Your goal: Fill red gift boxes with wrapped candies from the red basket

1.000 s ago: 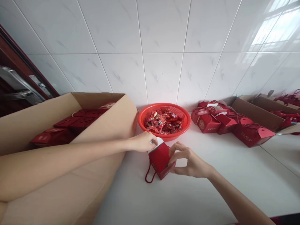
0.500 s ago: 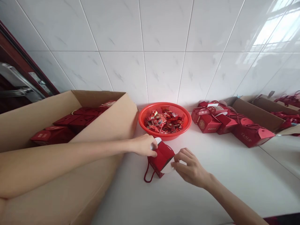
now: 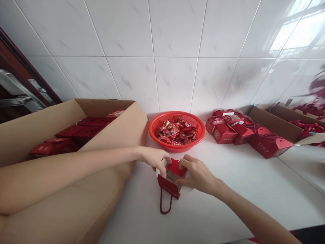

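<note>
- One red gift box [image 3: 168, 186], open, lower centre: my left hand [image 3: 155, 159] and right hand [image 3: 198, 173] grasp its edges.
- One red colander [image 3: 177, 148], centre; wrapped candies [image 3: 177, 132] too overlapped to count.
- One carton [image 3: 122, 135], left.
- White tabletop [image 3: 142, 217]; tiled wall [image 3: 175, 78] behind.

One red box [image 3: 168, 185] up front, one cord loop [image 3: 166, 213] on it! One basket [image 3: 175, 147], its candies [image 3: 172, 131] too heaped to count. One big carton [image 3: 123, 131] left, at least four dark boxes [image 3: 54, 146] inside; right, at least four gift boxes [image 3: 224, 134], at least one cardboard case [image 3: 276, 124].
</note>
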### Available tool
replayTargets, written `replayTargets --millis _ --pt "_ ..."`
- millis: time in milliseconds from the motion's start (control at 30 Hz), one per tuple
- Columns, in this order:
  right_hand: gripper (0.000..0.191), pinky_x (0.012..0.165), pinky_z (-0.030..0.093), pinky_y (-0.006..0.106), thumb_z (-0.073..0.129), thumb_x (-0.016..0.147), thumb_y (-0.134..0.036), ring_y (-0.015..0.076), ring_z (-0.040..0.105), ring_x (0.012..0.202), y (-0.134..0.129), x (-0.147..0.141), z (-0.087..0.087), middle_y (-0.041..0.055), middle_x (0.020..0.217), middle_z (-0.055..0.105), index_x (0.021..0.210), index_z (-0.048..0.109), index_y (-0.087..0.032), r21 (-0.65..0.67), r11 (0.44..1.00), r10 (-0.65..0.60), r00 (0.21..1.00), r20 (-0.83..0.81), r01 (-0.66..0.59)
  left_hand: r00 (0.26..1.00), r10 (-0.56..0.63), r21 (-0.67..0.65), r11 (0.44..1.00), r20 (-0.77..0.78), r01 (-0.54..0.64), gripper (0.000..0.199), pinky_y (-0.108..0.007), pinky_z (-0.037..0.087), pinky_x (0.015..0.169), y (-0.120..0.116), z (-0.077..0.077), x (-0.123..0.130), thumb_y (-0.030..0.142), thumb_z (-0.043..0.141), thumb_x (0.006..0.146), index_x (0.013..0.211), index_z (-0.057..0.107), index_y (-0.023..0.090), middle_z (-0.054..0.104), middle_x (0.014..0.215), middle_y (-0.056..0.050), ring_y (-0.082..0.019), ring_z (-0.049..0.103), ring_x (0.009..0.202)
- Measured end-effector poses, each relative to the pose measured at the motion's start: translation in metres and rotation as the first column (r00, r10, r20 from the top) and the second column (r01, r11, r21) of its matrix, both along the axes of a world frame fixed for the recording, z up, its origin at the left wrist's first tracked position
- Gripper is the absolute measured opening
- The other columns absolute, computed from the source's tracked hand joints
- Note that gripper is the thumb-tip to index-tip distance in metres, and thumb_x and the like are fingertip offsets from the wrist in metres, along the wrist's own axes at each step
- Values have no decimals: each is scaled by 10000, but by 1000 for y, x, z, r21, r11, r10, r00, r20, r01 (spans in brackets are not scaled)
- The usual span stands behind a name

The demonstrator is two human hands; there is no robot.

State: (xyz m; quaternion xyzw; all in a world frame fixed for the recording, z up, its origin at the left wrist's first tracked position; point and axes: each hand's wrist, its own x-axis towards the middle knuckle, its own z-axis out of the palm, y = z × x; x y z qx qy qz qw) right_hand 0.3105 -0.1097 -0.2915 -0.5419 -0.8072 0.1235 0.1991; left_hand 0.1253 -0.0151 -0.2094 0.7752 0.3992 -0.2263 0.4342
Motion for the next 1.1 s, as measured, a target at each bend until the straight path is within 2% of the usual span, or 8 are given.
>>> replayTargets --millis 167,333,433,567,733,800,967,1100 --pt "293 613 361 287 786 728 -357 173 546 631 5 -3 7 19 756 587 824 562 -195 95 995 -48 985 165 33 996 -82 135 987 -42 87 858 -295 510 799 4 0 -4 448 809 526 1285 504 189 583 1300 -98 -269 584 1107" --pt "143 571 352 275 457 925 -288 168 565 573 6 9 0 15 698 645 840 547 -217 29 991 -127 986 -108 131 971 -234 259 937 -40 236 752 -278 495 737 0 3 -5 443 778 616 1264 489 198 612 1194 -81 -242 607 1014" --pt "256 563 385 276 411 937 -359 172 577 569 8 18 -4 2 631 611 757 530 -221 -125 986 -153 919 -363 114 923 -380 430 825 -60 367 646 -301 489 717 -8 -1 -5 417 737 691 1236 515 151 585 1201 -123 -258 606 984" --pt "314 537 434 277 510 888 -490 158 585 499 10 25 -14 -20 559 590 755 551 -209 -340 939 -266 728 -632 47 856 -515 651 669 56 359 812 -333 484 851 -11 -14 -8 294 747 733 1441 367 177 508 1347 -152 -268 579 1113" --pt "436 486 489 307 604 807 -631 163 599 468 10 24 -26 9 616 656 741 555 -203 -348 935 -334 519 -787 73 668 -739 774 471 84 424 168 -341 418 951 -4 -22 -7 129 633 853 967 711 225 668 1132 -68 -220 602 1016" --pt "463 476 516 327 621 784 -661 173 612 481 10 22 -26 23 652 679 738 562 -204 -340 937 -337 477 -812 83 676 -731 743 504 94 441 92 -334 427 888 -3 -19 -6 231 636 892 880 727 220 703 976 -53 -210 612 899" --pt "481 472 516 332 625 775 -677 191 644 456 12 19 -20 16 659 677 704 526 -212 -346 930 -360 475 -803 122 860 -495 481 788 122 386 387 -273 434 719 -1 1 -4 498 620 887 1132 688 207 694 1023 -58 -207 633 901" --pt "456 500 513 334 619 781 -652 211 674 475 13 19 -18 10 686 684 699 491 -223 -377 920 -381 483 -789 109 851 -524 492 743 7 453 340 -274 424 725 4 4 -8 350 687 835 1148 668 221 671 1012 -45 -222 620 940"
